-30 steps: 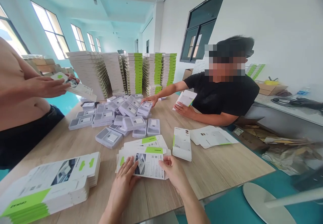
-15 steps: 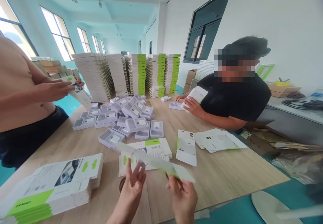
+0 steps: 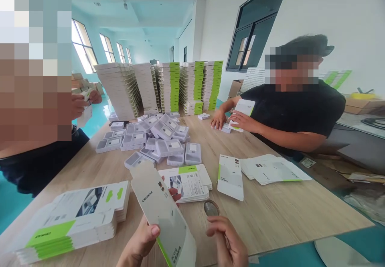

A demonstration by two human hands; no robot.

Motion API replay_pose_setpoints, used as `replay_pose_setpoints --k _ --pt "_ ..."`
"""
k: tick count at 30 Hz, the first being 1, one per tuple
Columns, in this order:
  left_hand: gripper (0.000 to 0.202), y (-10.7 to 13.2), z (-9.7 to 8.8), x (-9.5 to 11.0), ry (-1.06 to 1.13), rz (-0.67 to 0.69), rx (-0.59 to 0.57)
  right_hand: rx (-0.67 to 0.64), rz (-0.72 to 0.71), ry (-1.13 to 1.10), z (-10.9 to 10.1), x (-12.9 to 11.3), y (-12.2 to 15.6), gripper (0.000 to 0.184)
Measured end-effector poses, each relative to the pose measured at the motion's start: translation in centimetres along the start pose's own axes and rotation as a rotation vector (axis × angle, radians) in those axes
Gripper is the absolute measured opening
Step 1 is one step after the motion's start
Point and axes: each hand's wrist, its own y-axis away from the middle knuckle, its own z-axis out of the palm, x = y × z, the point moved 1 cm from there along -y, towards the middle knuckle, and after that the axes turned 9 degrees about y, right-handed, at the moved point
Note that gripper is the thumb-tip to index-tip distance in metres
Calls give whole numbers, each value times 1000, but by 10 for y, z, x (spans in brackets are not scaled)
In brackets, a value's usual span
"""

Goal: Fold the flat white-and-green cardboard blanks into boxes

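My left hand [image 3: 141, 235] grips a white carton [image 3: 162, 206] with a green edge and dark print, its thumb on the near face and fingertips showing behind. The carton is tilted, its top flap pointing away from me. Just right of it, my right hand [image 3: 225, 239] is off the carton with its fingers curled in, and no object shows in them. A round hole [image 3: 211, 208] in the table lies just beyond those fingers. Behind the held carton is a stack of flat cartons [image 3: 189, 184]. Purple-white plastic trays [image 3: 168, 146] are heaped farther back.
A thick pile of flat cartons [image 3: 75, 215] lies at left. More flat cartons [image 3: 270, 168] and a single carton [image 3: 230, 176] are at right. Tall stacks of boxes [image 3: 170, 88] stand at the back. A co-worker in black [image 3: 294, 114] handles a carton; another person stands left.
The carton has swung from lying across both hands to standing tilted in my left hand. My right hand has let go of it. The view has shifted slightly left.
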Motion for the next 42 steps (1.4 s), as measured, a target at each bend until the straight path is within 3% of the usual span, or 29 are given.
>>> replay_pose_setpoints --k 3,6,9,12,16,20,25,29,34,39,42 --pt "80 4 11 -4 -18 -90 23 -212 155 -92 9 -23 -24 49" --pt "73 6 18 -10 -48 -166 61 -431 258 -234 25 -46 -39 64" --pt "69 7 19 -11 -137 -164 177 -532 309 -296 35 -54 -45 76" --pt "67 6 18 -6 -253 -111 286 -469 348 -257 38 -49 -45 76" --pt "60 3 21 -5 -403 -6 286 -365 230 -188 46 -44 -37 61" --pt "59 0 25 -12 -524 59 311 -236 155 -136 49 -44 -33 58" --pt "64 -1 27 -19 -538 105 388 -204 221 -145 45 -39 -42 50" --pt "64 1 25 -23 -570 156 430 -190 203 -171 49 -37 -31 48" --pt "62 4 20 -27 -650 191 485 -24 167 -172 56 -37 -16 43" --pt "61 6 22 -27 -668 218 520 -109 155 -189 57 -37 -10 41" --pt "60 9 28 -28 -666 265 540 27 191 -163 60 -38 8 42"
